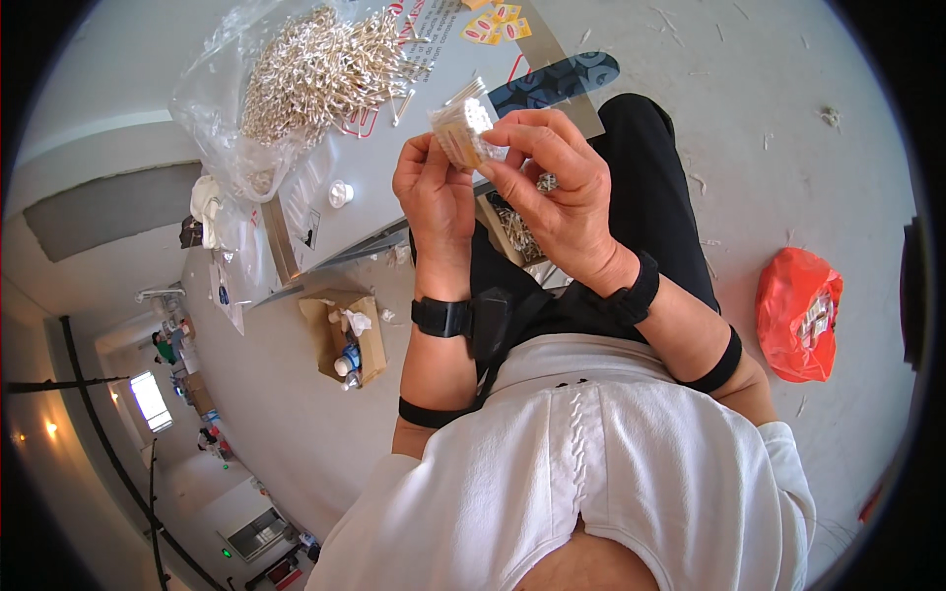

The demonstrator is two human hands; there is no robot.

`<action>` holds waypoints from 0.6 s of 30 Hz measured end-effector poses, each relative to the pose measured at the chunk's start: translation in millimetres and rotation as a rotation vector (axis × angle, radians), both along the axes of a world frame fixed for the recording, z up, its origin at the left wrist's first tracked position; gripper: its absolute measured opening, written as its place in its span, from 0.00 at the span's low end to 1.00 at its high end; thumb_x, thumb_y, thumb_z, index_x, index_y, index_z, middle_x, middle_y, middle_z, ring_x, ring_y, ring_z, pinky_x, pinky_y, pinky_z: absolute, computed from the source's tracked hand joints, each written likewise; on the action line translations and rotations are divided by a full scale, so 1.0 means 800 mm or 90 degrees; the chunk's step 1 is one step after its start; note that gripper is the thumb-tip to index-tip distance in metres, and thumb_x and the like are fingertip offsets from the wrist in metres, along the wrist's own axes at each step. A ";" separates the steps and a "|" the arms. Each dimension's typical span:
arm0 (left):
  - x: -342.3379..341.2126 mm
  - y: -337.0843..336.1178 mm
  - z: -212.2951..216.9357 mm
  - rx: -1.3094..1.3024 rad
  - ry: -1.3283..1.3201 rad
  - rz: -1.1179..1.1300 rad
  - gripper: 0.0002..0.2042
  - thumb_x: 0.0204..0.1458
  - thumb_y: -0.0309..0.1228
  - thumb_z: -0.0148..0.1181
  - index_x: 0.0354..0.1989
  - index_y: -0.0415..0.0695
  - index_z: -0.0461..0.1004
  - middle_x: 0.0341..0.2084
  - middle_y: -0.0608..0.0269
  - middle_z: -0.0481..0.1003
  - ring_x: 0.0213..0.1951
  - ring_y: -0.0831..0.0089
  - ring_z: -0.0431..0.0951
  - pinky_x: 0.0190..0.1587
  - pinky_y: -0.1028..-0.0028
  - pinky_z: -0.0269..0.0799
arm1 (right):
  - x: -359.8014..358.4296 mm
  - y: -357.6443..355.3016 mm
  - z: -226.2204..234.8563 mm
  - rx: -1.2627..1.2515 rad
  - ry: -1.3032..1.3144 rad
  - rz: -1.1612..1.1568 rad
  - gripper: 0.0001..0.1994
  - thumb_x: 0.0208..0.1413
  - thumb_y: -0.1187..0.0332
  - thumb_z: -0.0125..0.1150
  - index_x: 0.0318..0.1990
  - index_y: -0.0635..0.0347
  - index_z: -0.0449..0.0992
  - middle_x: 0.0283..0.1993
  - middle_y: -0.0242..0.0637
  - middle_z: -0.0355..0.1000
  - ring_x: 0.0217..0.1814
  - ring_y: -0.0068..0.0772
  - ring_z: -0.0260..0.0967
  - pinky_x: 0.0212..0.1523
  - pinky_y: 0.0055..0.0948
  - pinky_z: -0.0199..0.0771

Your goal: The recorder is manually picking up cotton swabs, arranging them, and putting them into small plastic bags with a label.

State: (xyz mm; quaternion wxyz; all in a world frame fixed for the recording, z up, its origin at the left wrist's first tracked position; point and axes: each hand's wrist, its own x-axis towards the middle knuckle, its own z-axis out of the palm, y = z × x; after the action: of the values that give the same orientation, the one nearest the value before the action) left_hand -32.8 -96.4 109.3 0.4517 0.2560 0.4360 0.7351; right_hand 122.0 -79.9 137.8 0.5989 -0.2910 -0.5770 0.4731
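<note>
Over the counter (374, 167), a clear packet of cotton swabs (458, 133) is held up, left fingers (412, 167) gripping its lower part, right fingers (522, 143) pinching its edge; a light, steady hold should avoid crumpling it. Farther left lies a loose swab heap (315, 79).

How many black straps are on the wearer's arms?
4: left wrist strap, right wrist strap, left strap near the elbow, right strap near the elbow.

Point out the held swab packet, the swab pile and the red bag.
Swab packet (457, 132), head view: its clear wrapper.
Swab pile (313, 81), head view: middle of the heap.
Red bag (786, 320), head view: its plastic side.
</note>
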 end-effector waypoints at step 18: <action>0.008 0.000 0.000 0.010 0.056 0.015 0.04 0.58 0.24 0.52 0.38 0.36 0.68 0.36 0.55 0.75 0.36 0.69 0.77 0.40 0.70 0.76 | 0.005 0.012 -0.010 0.037 -0.073 -0.049 0.13 0.47 0.79 0.64 0.42 0.59 0.76 0.44 0.37 0.69 0.31 0.26 0.73 0.28 0.20 0.72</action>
State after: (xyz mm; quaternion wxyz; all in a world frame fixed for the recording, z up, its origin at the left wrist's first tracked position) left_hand -26.5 -96.5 109.0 0.4216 0.2864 0.4522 0.7320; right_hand 126.2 -70.6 129.8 0.5907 -0.3226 -0.6121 0.4152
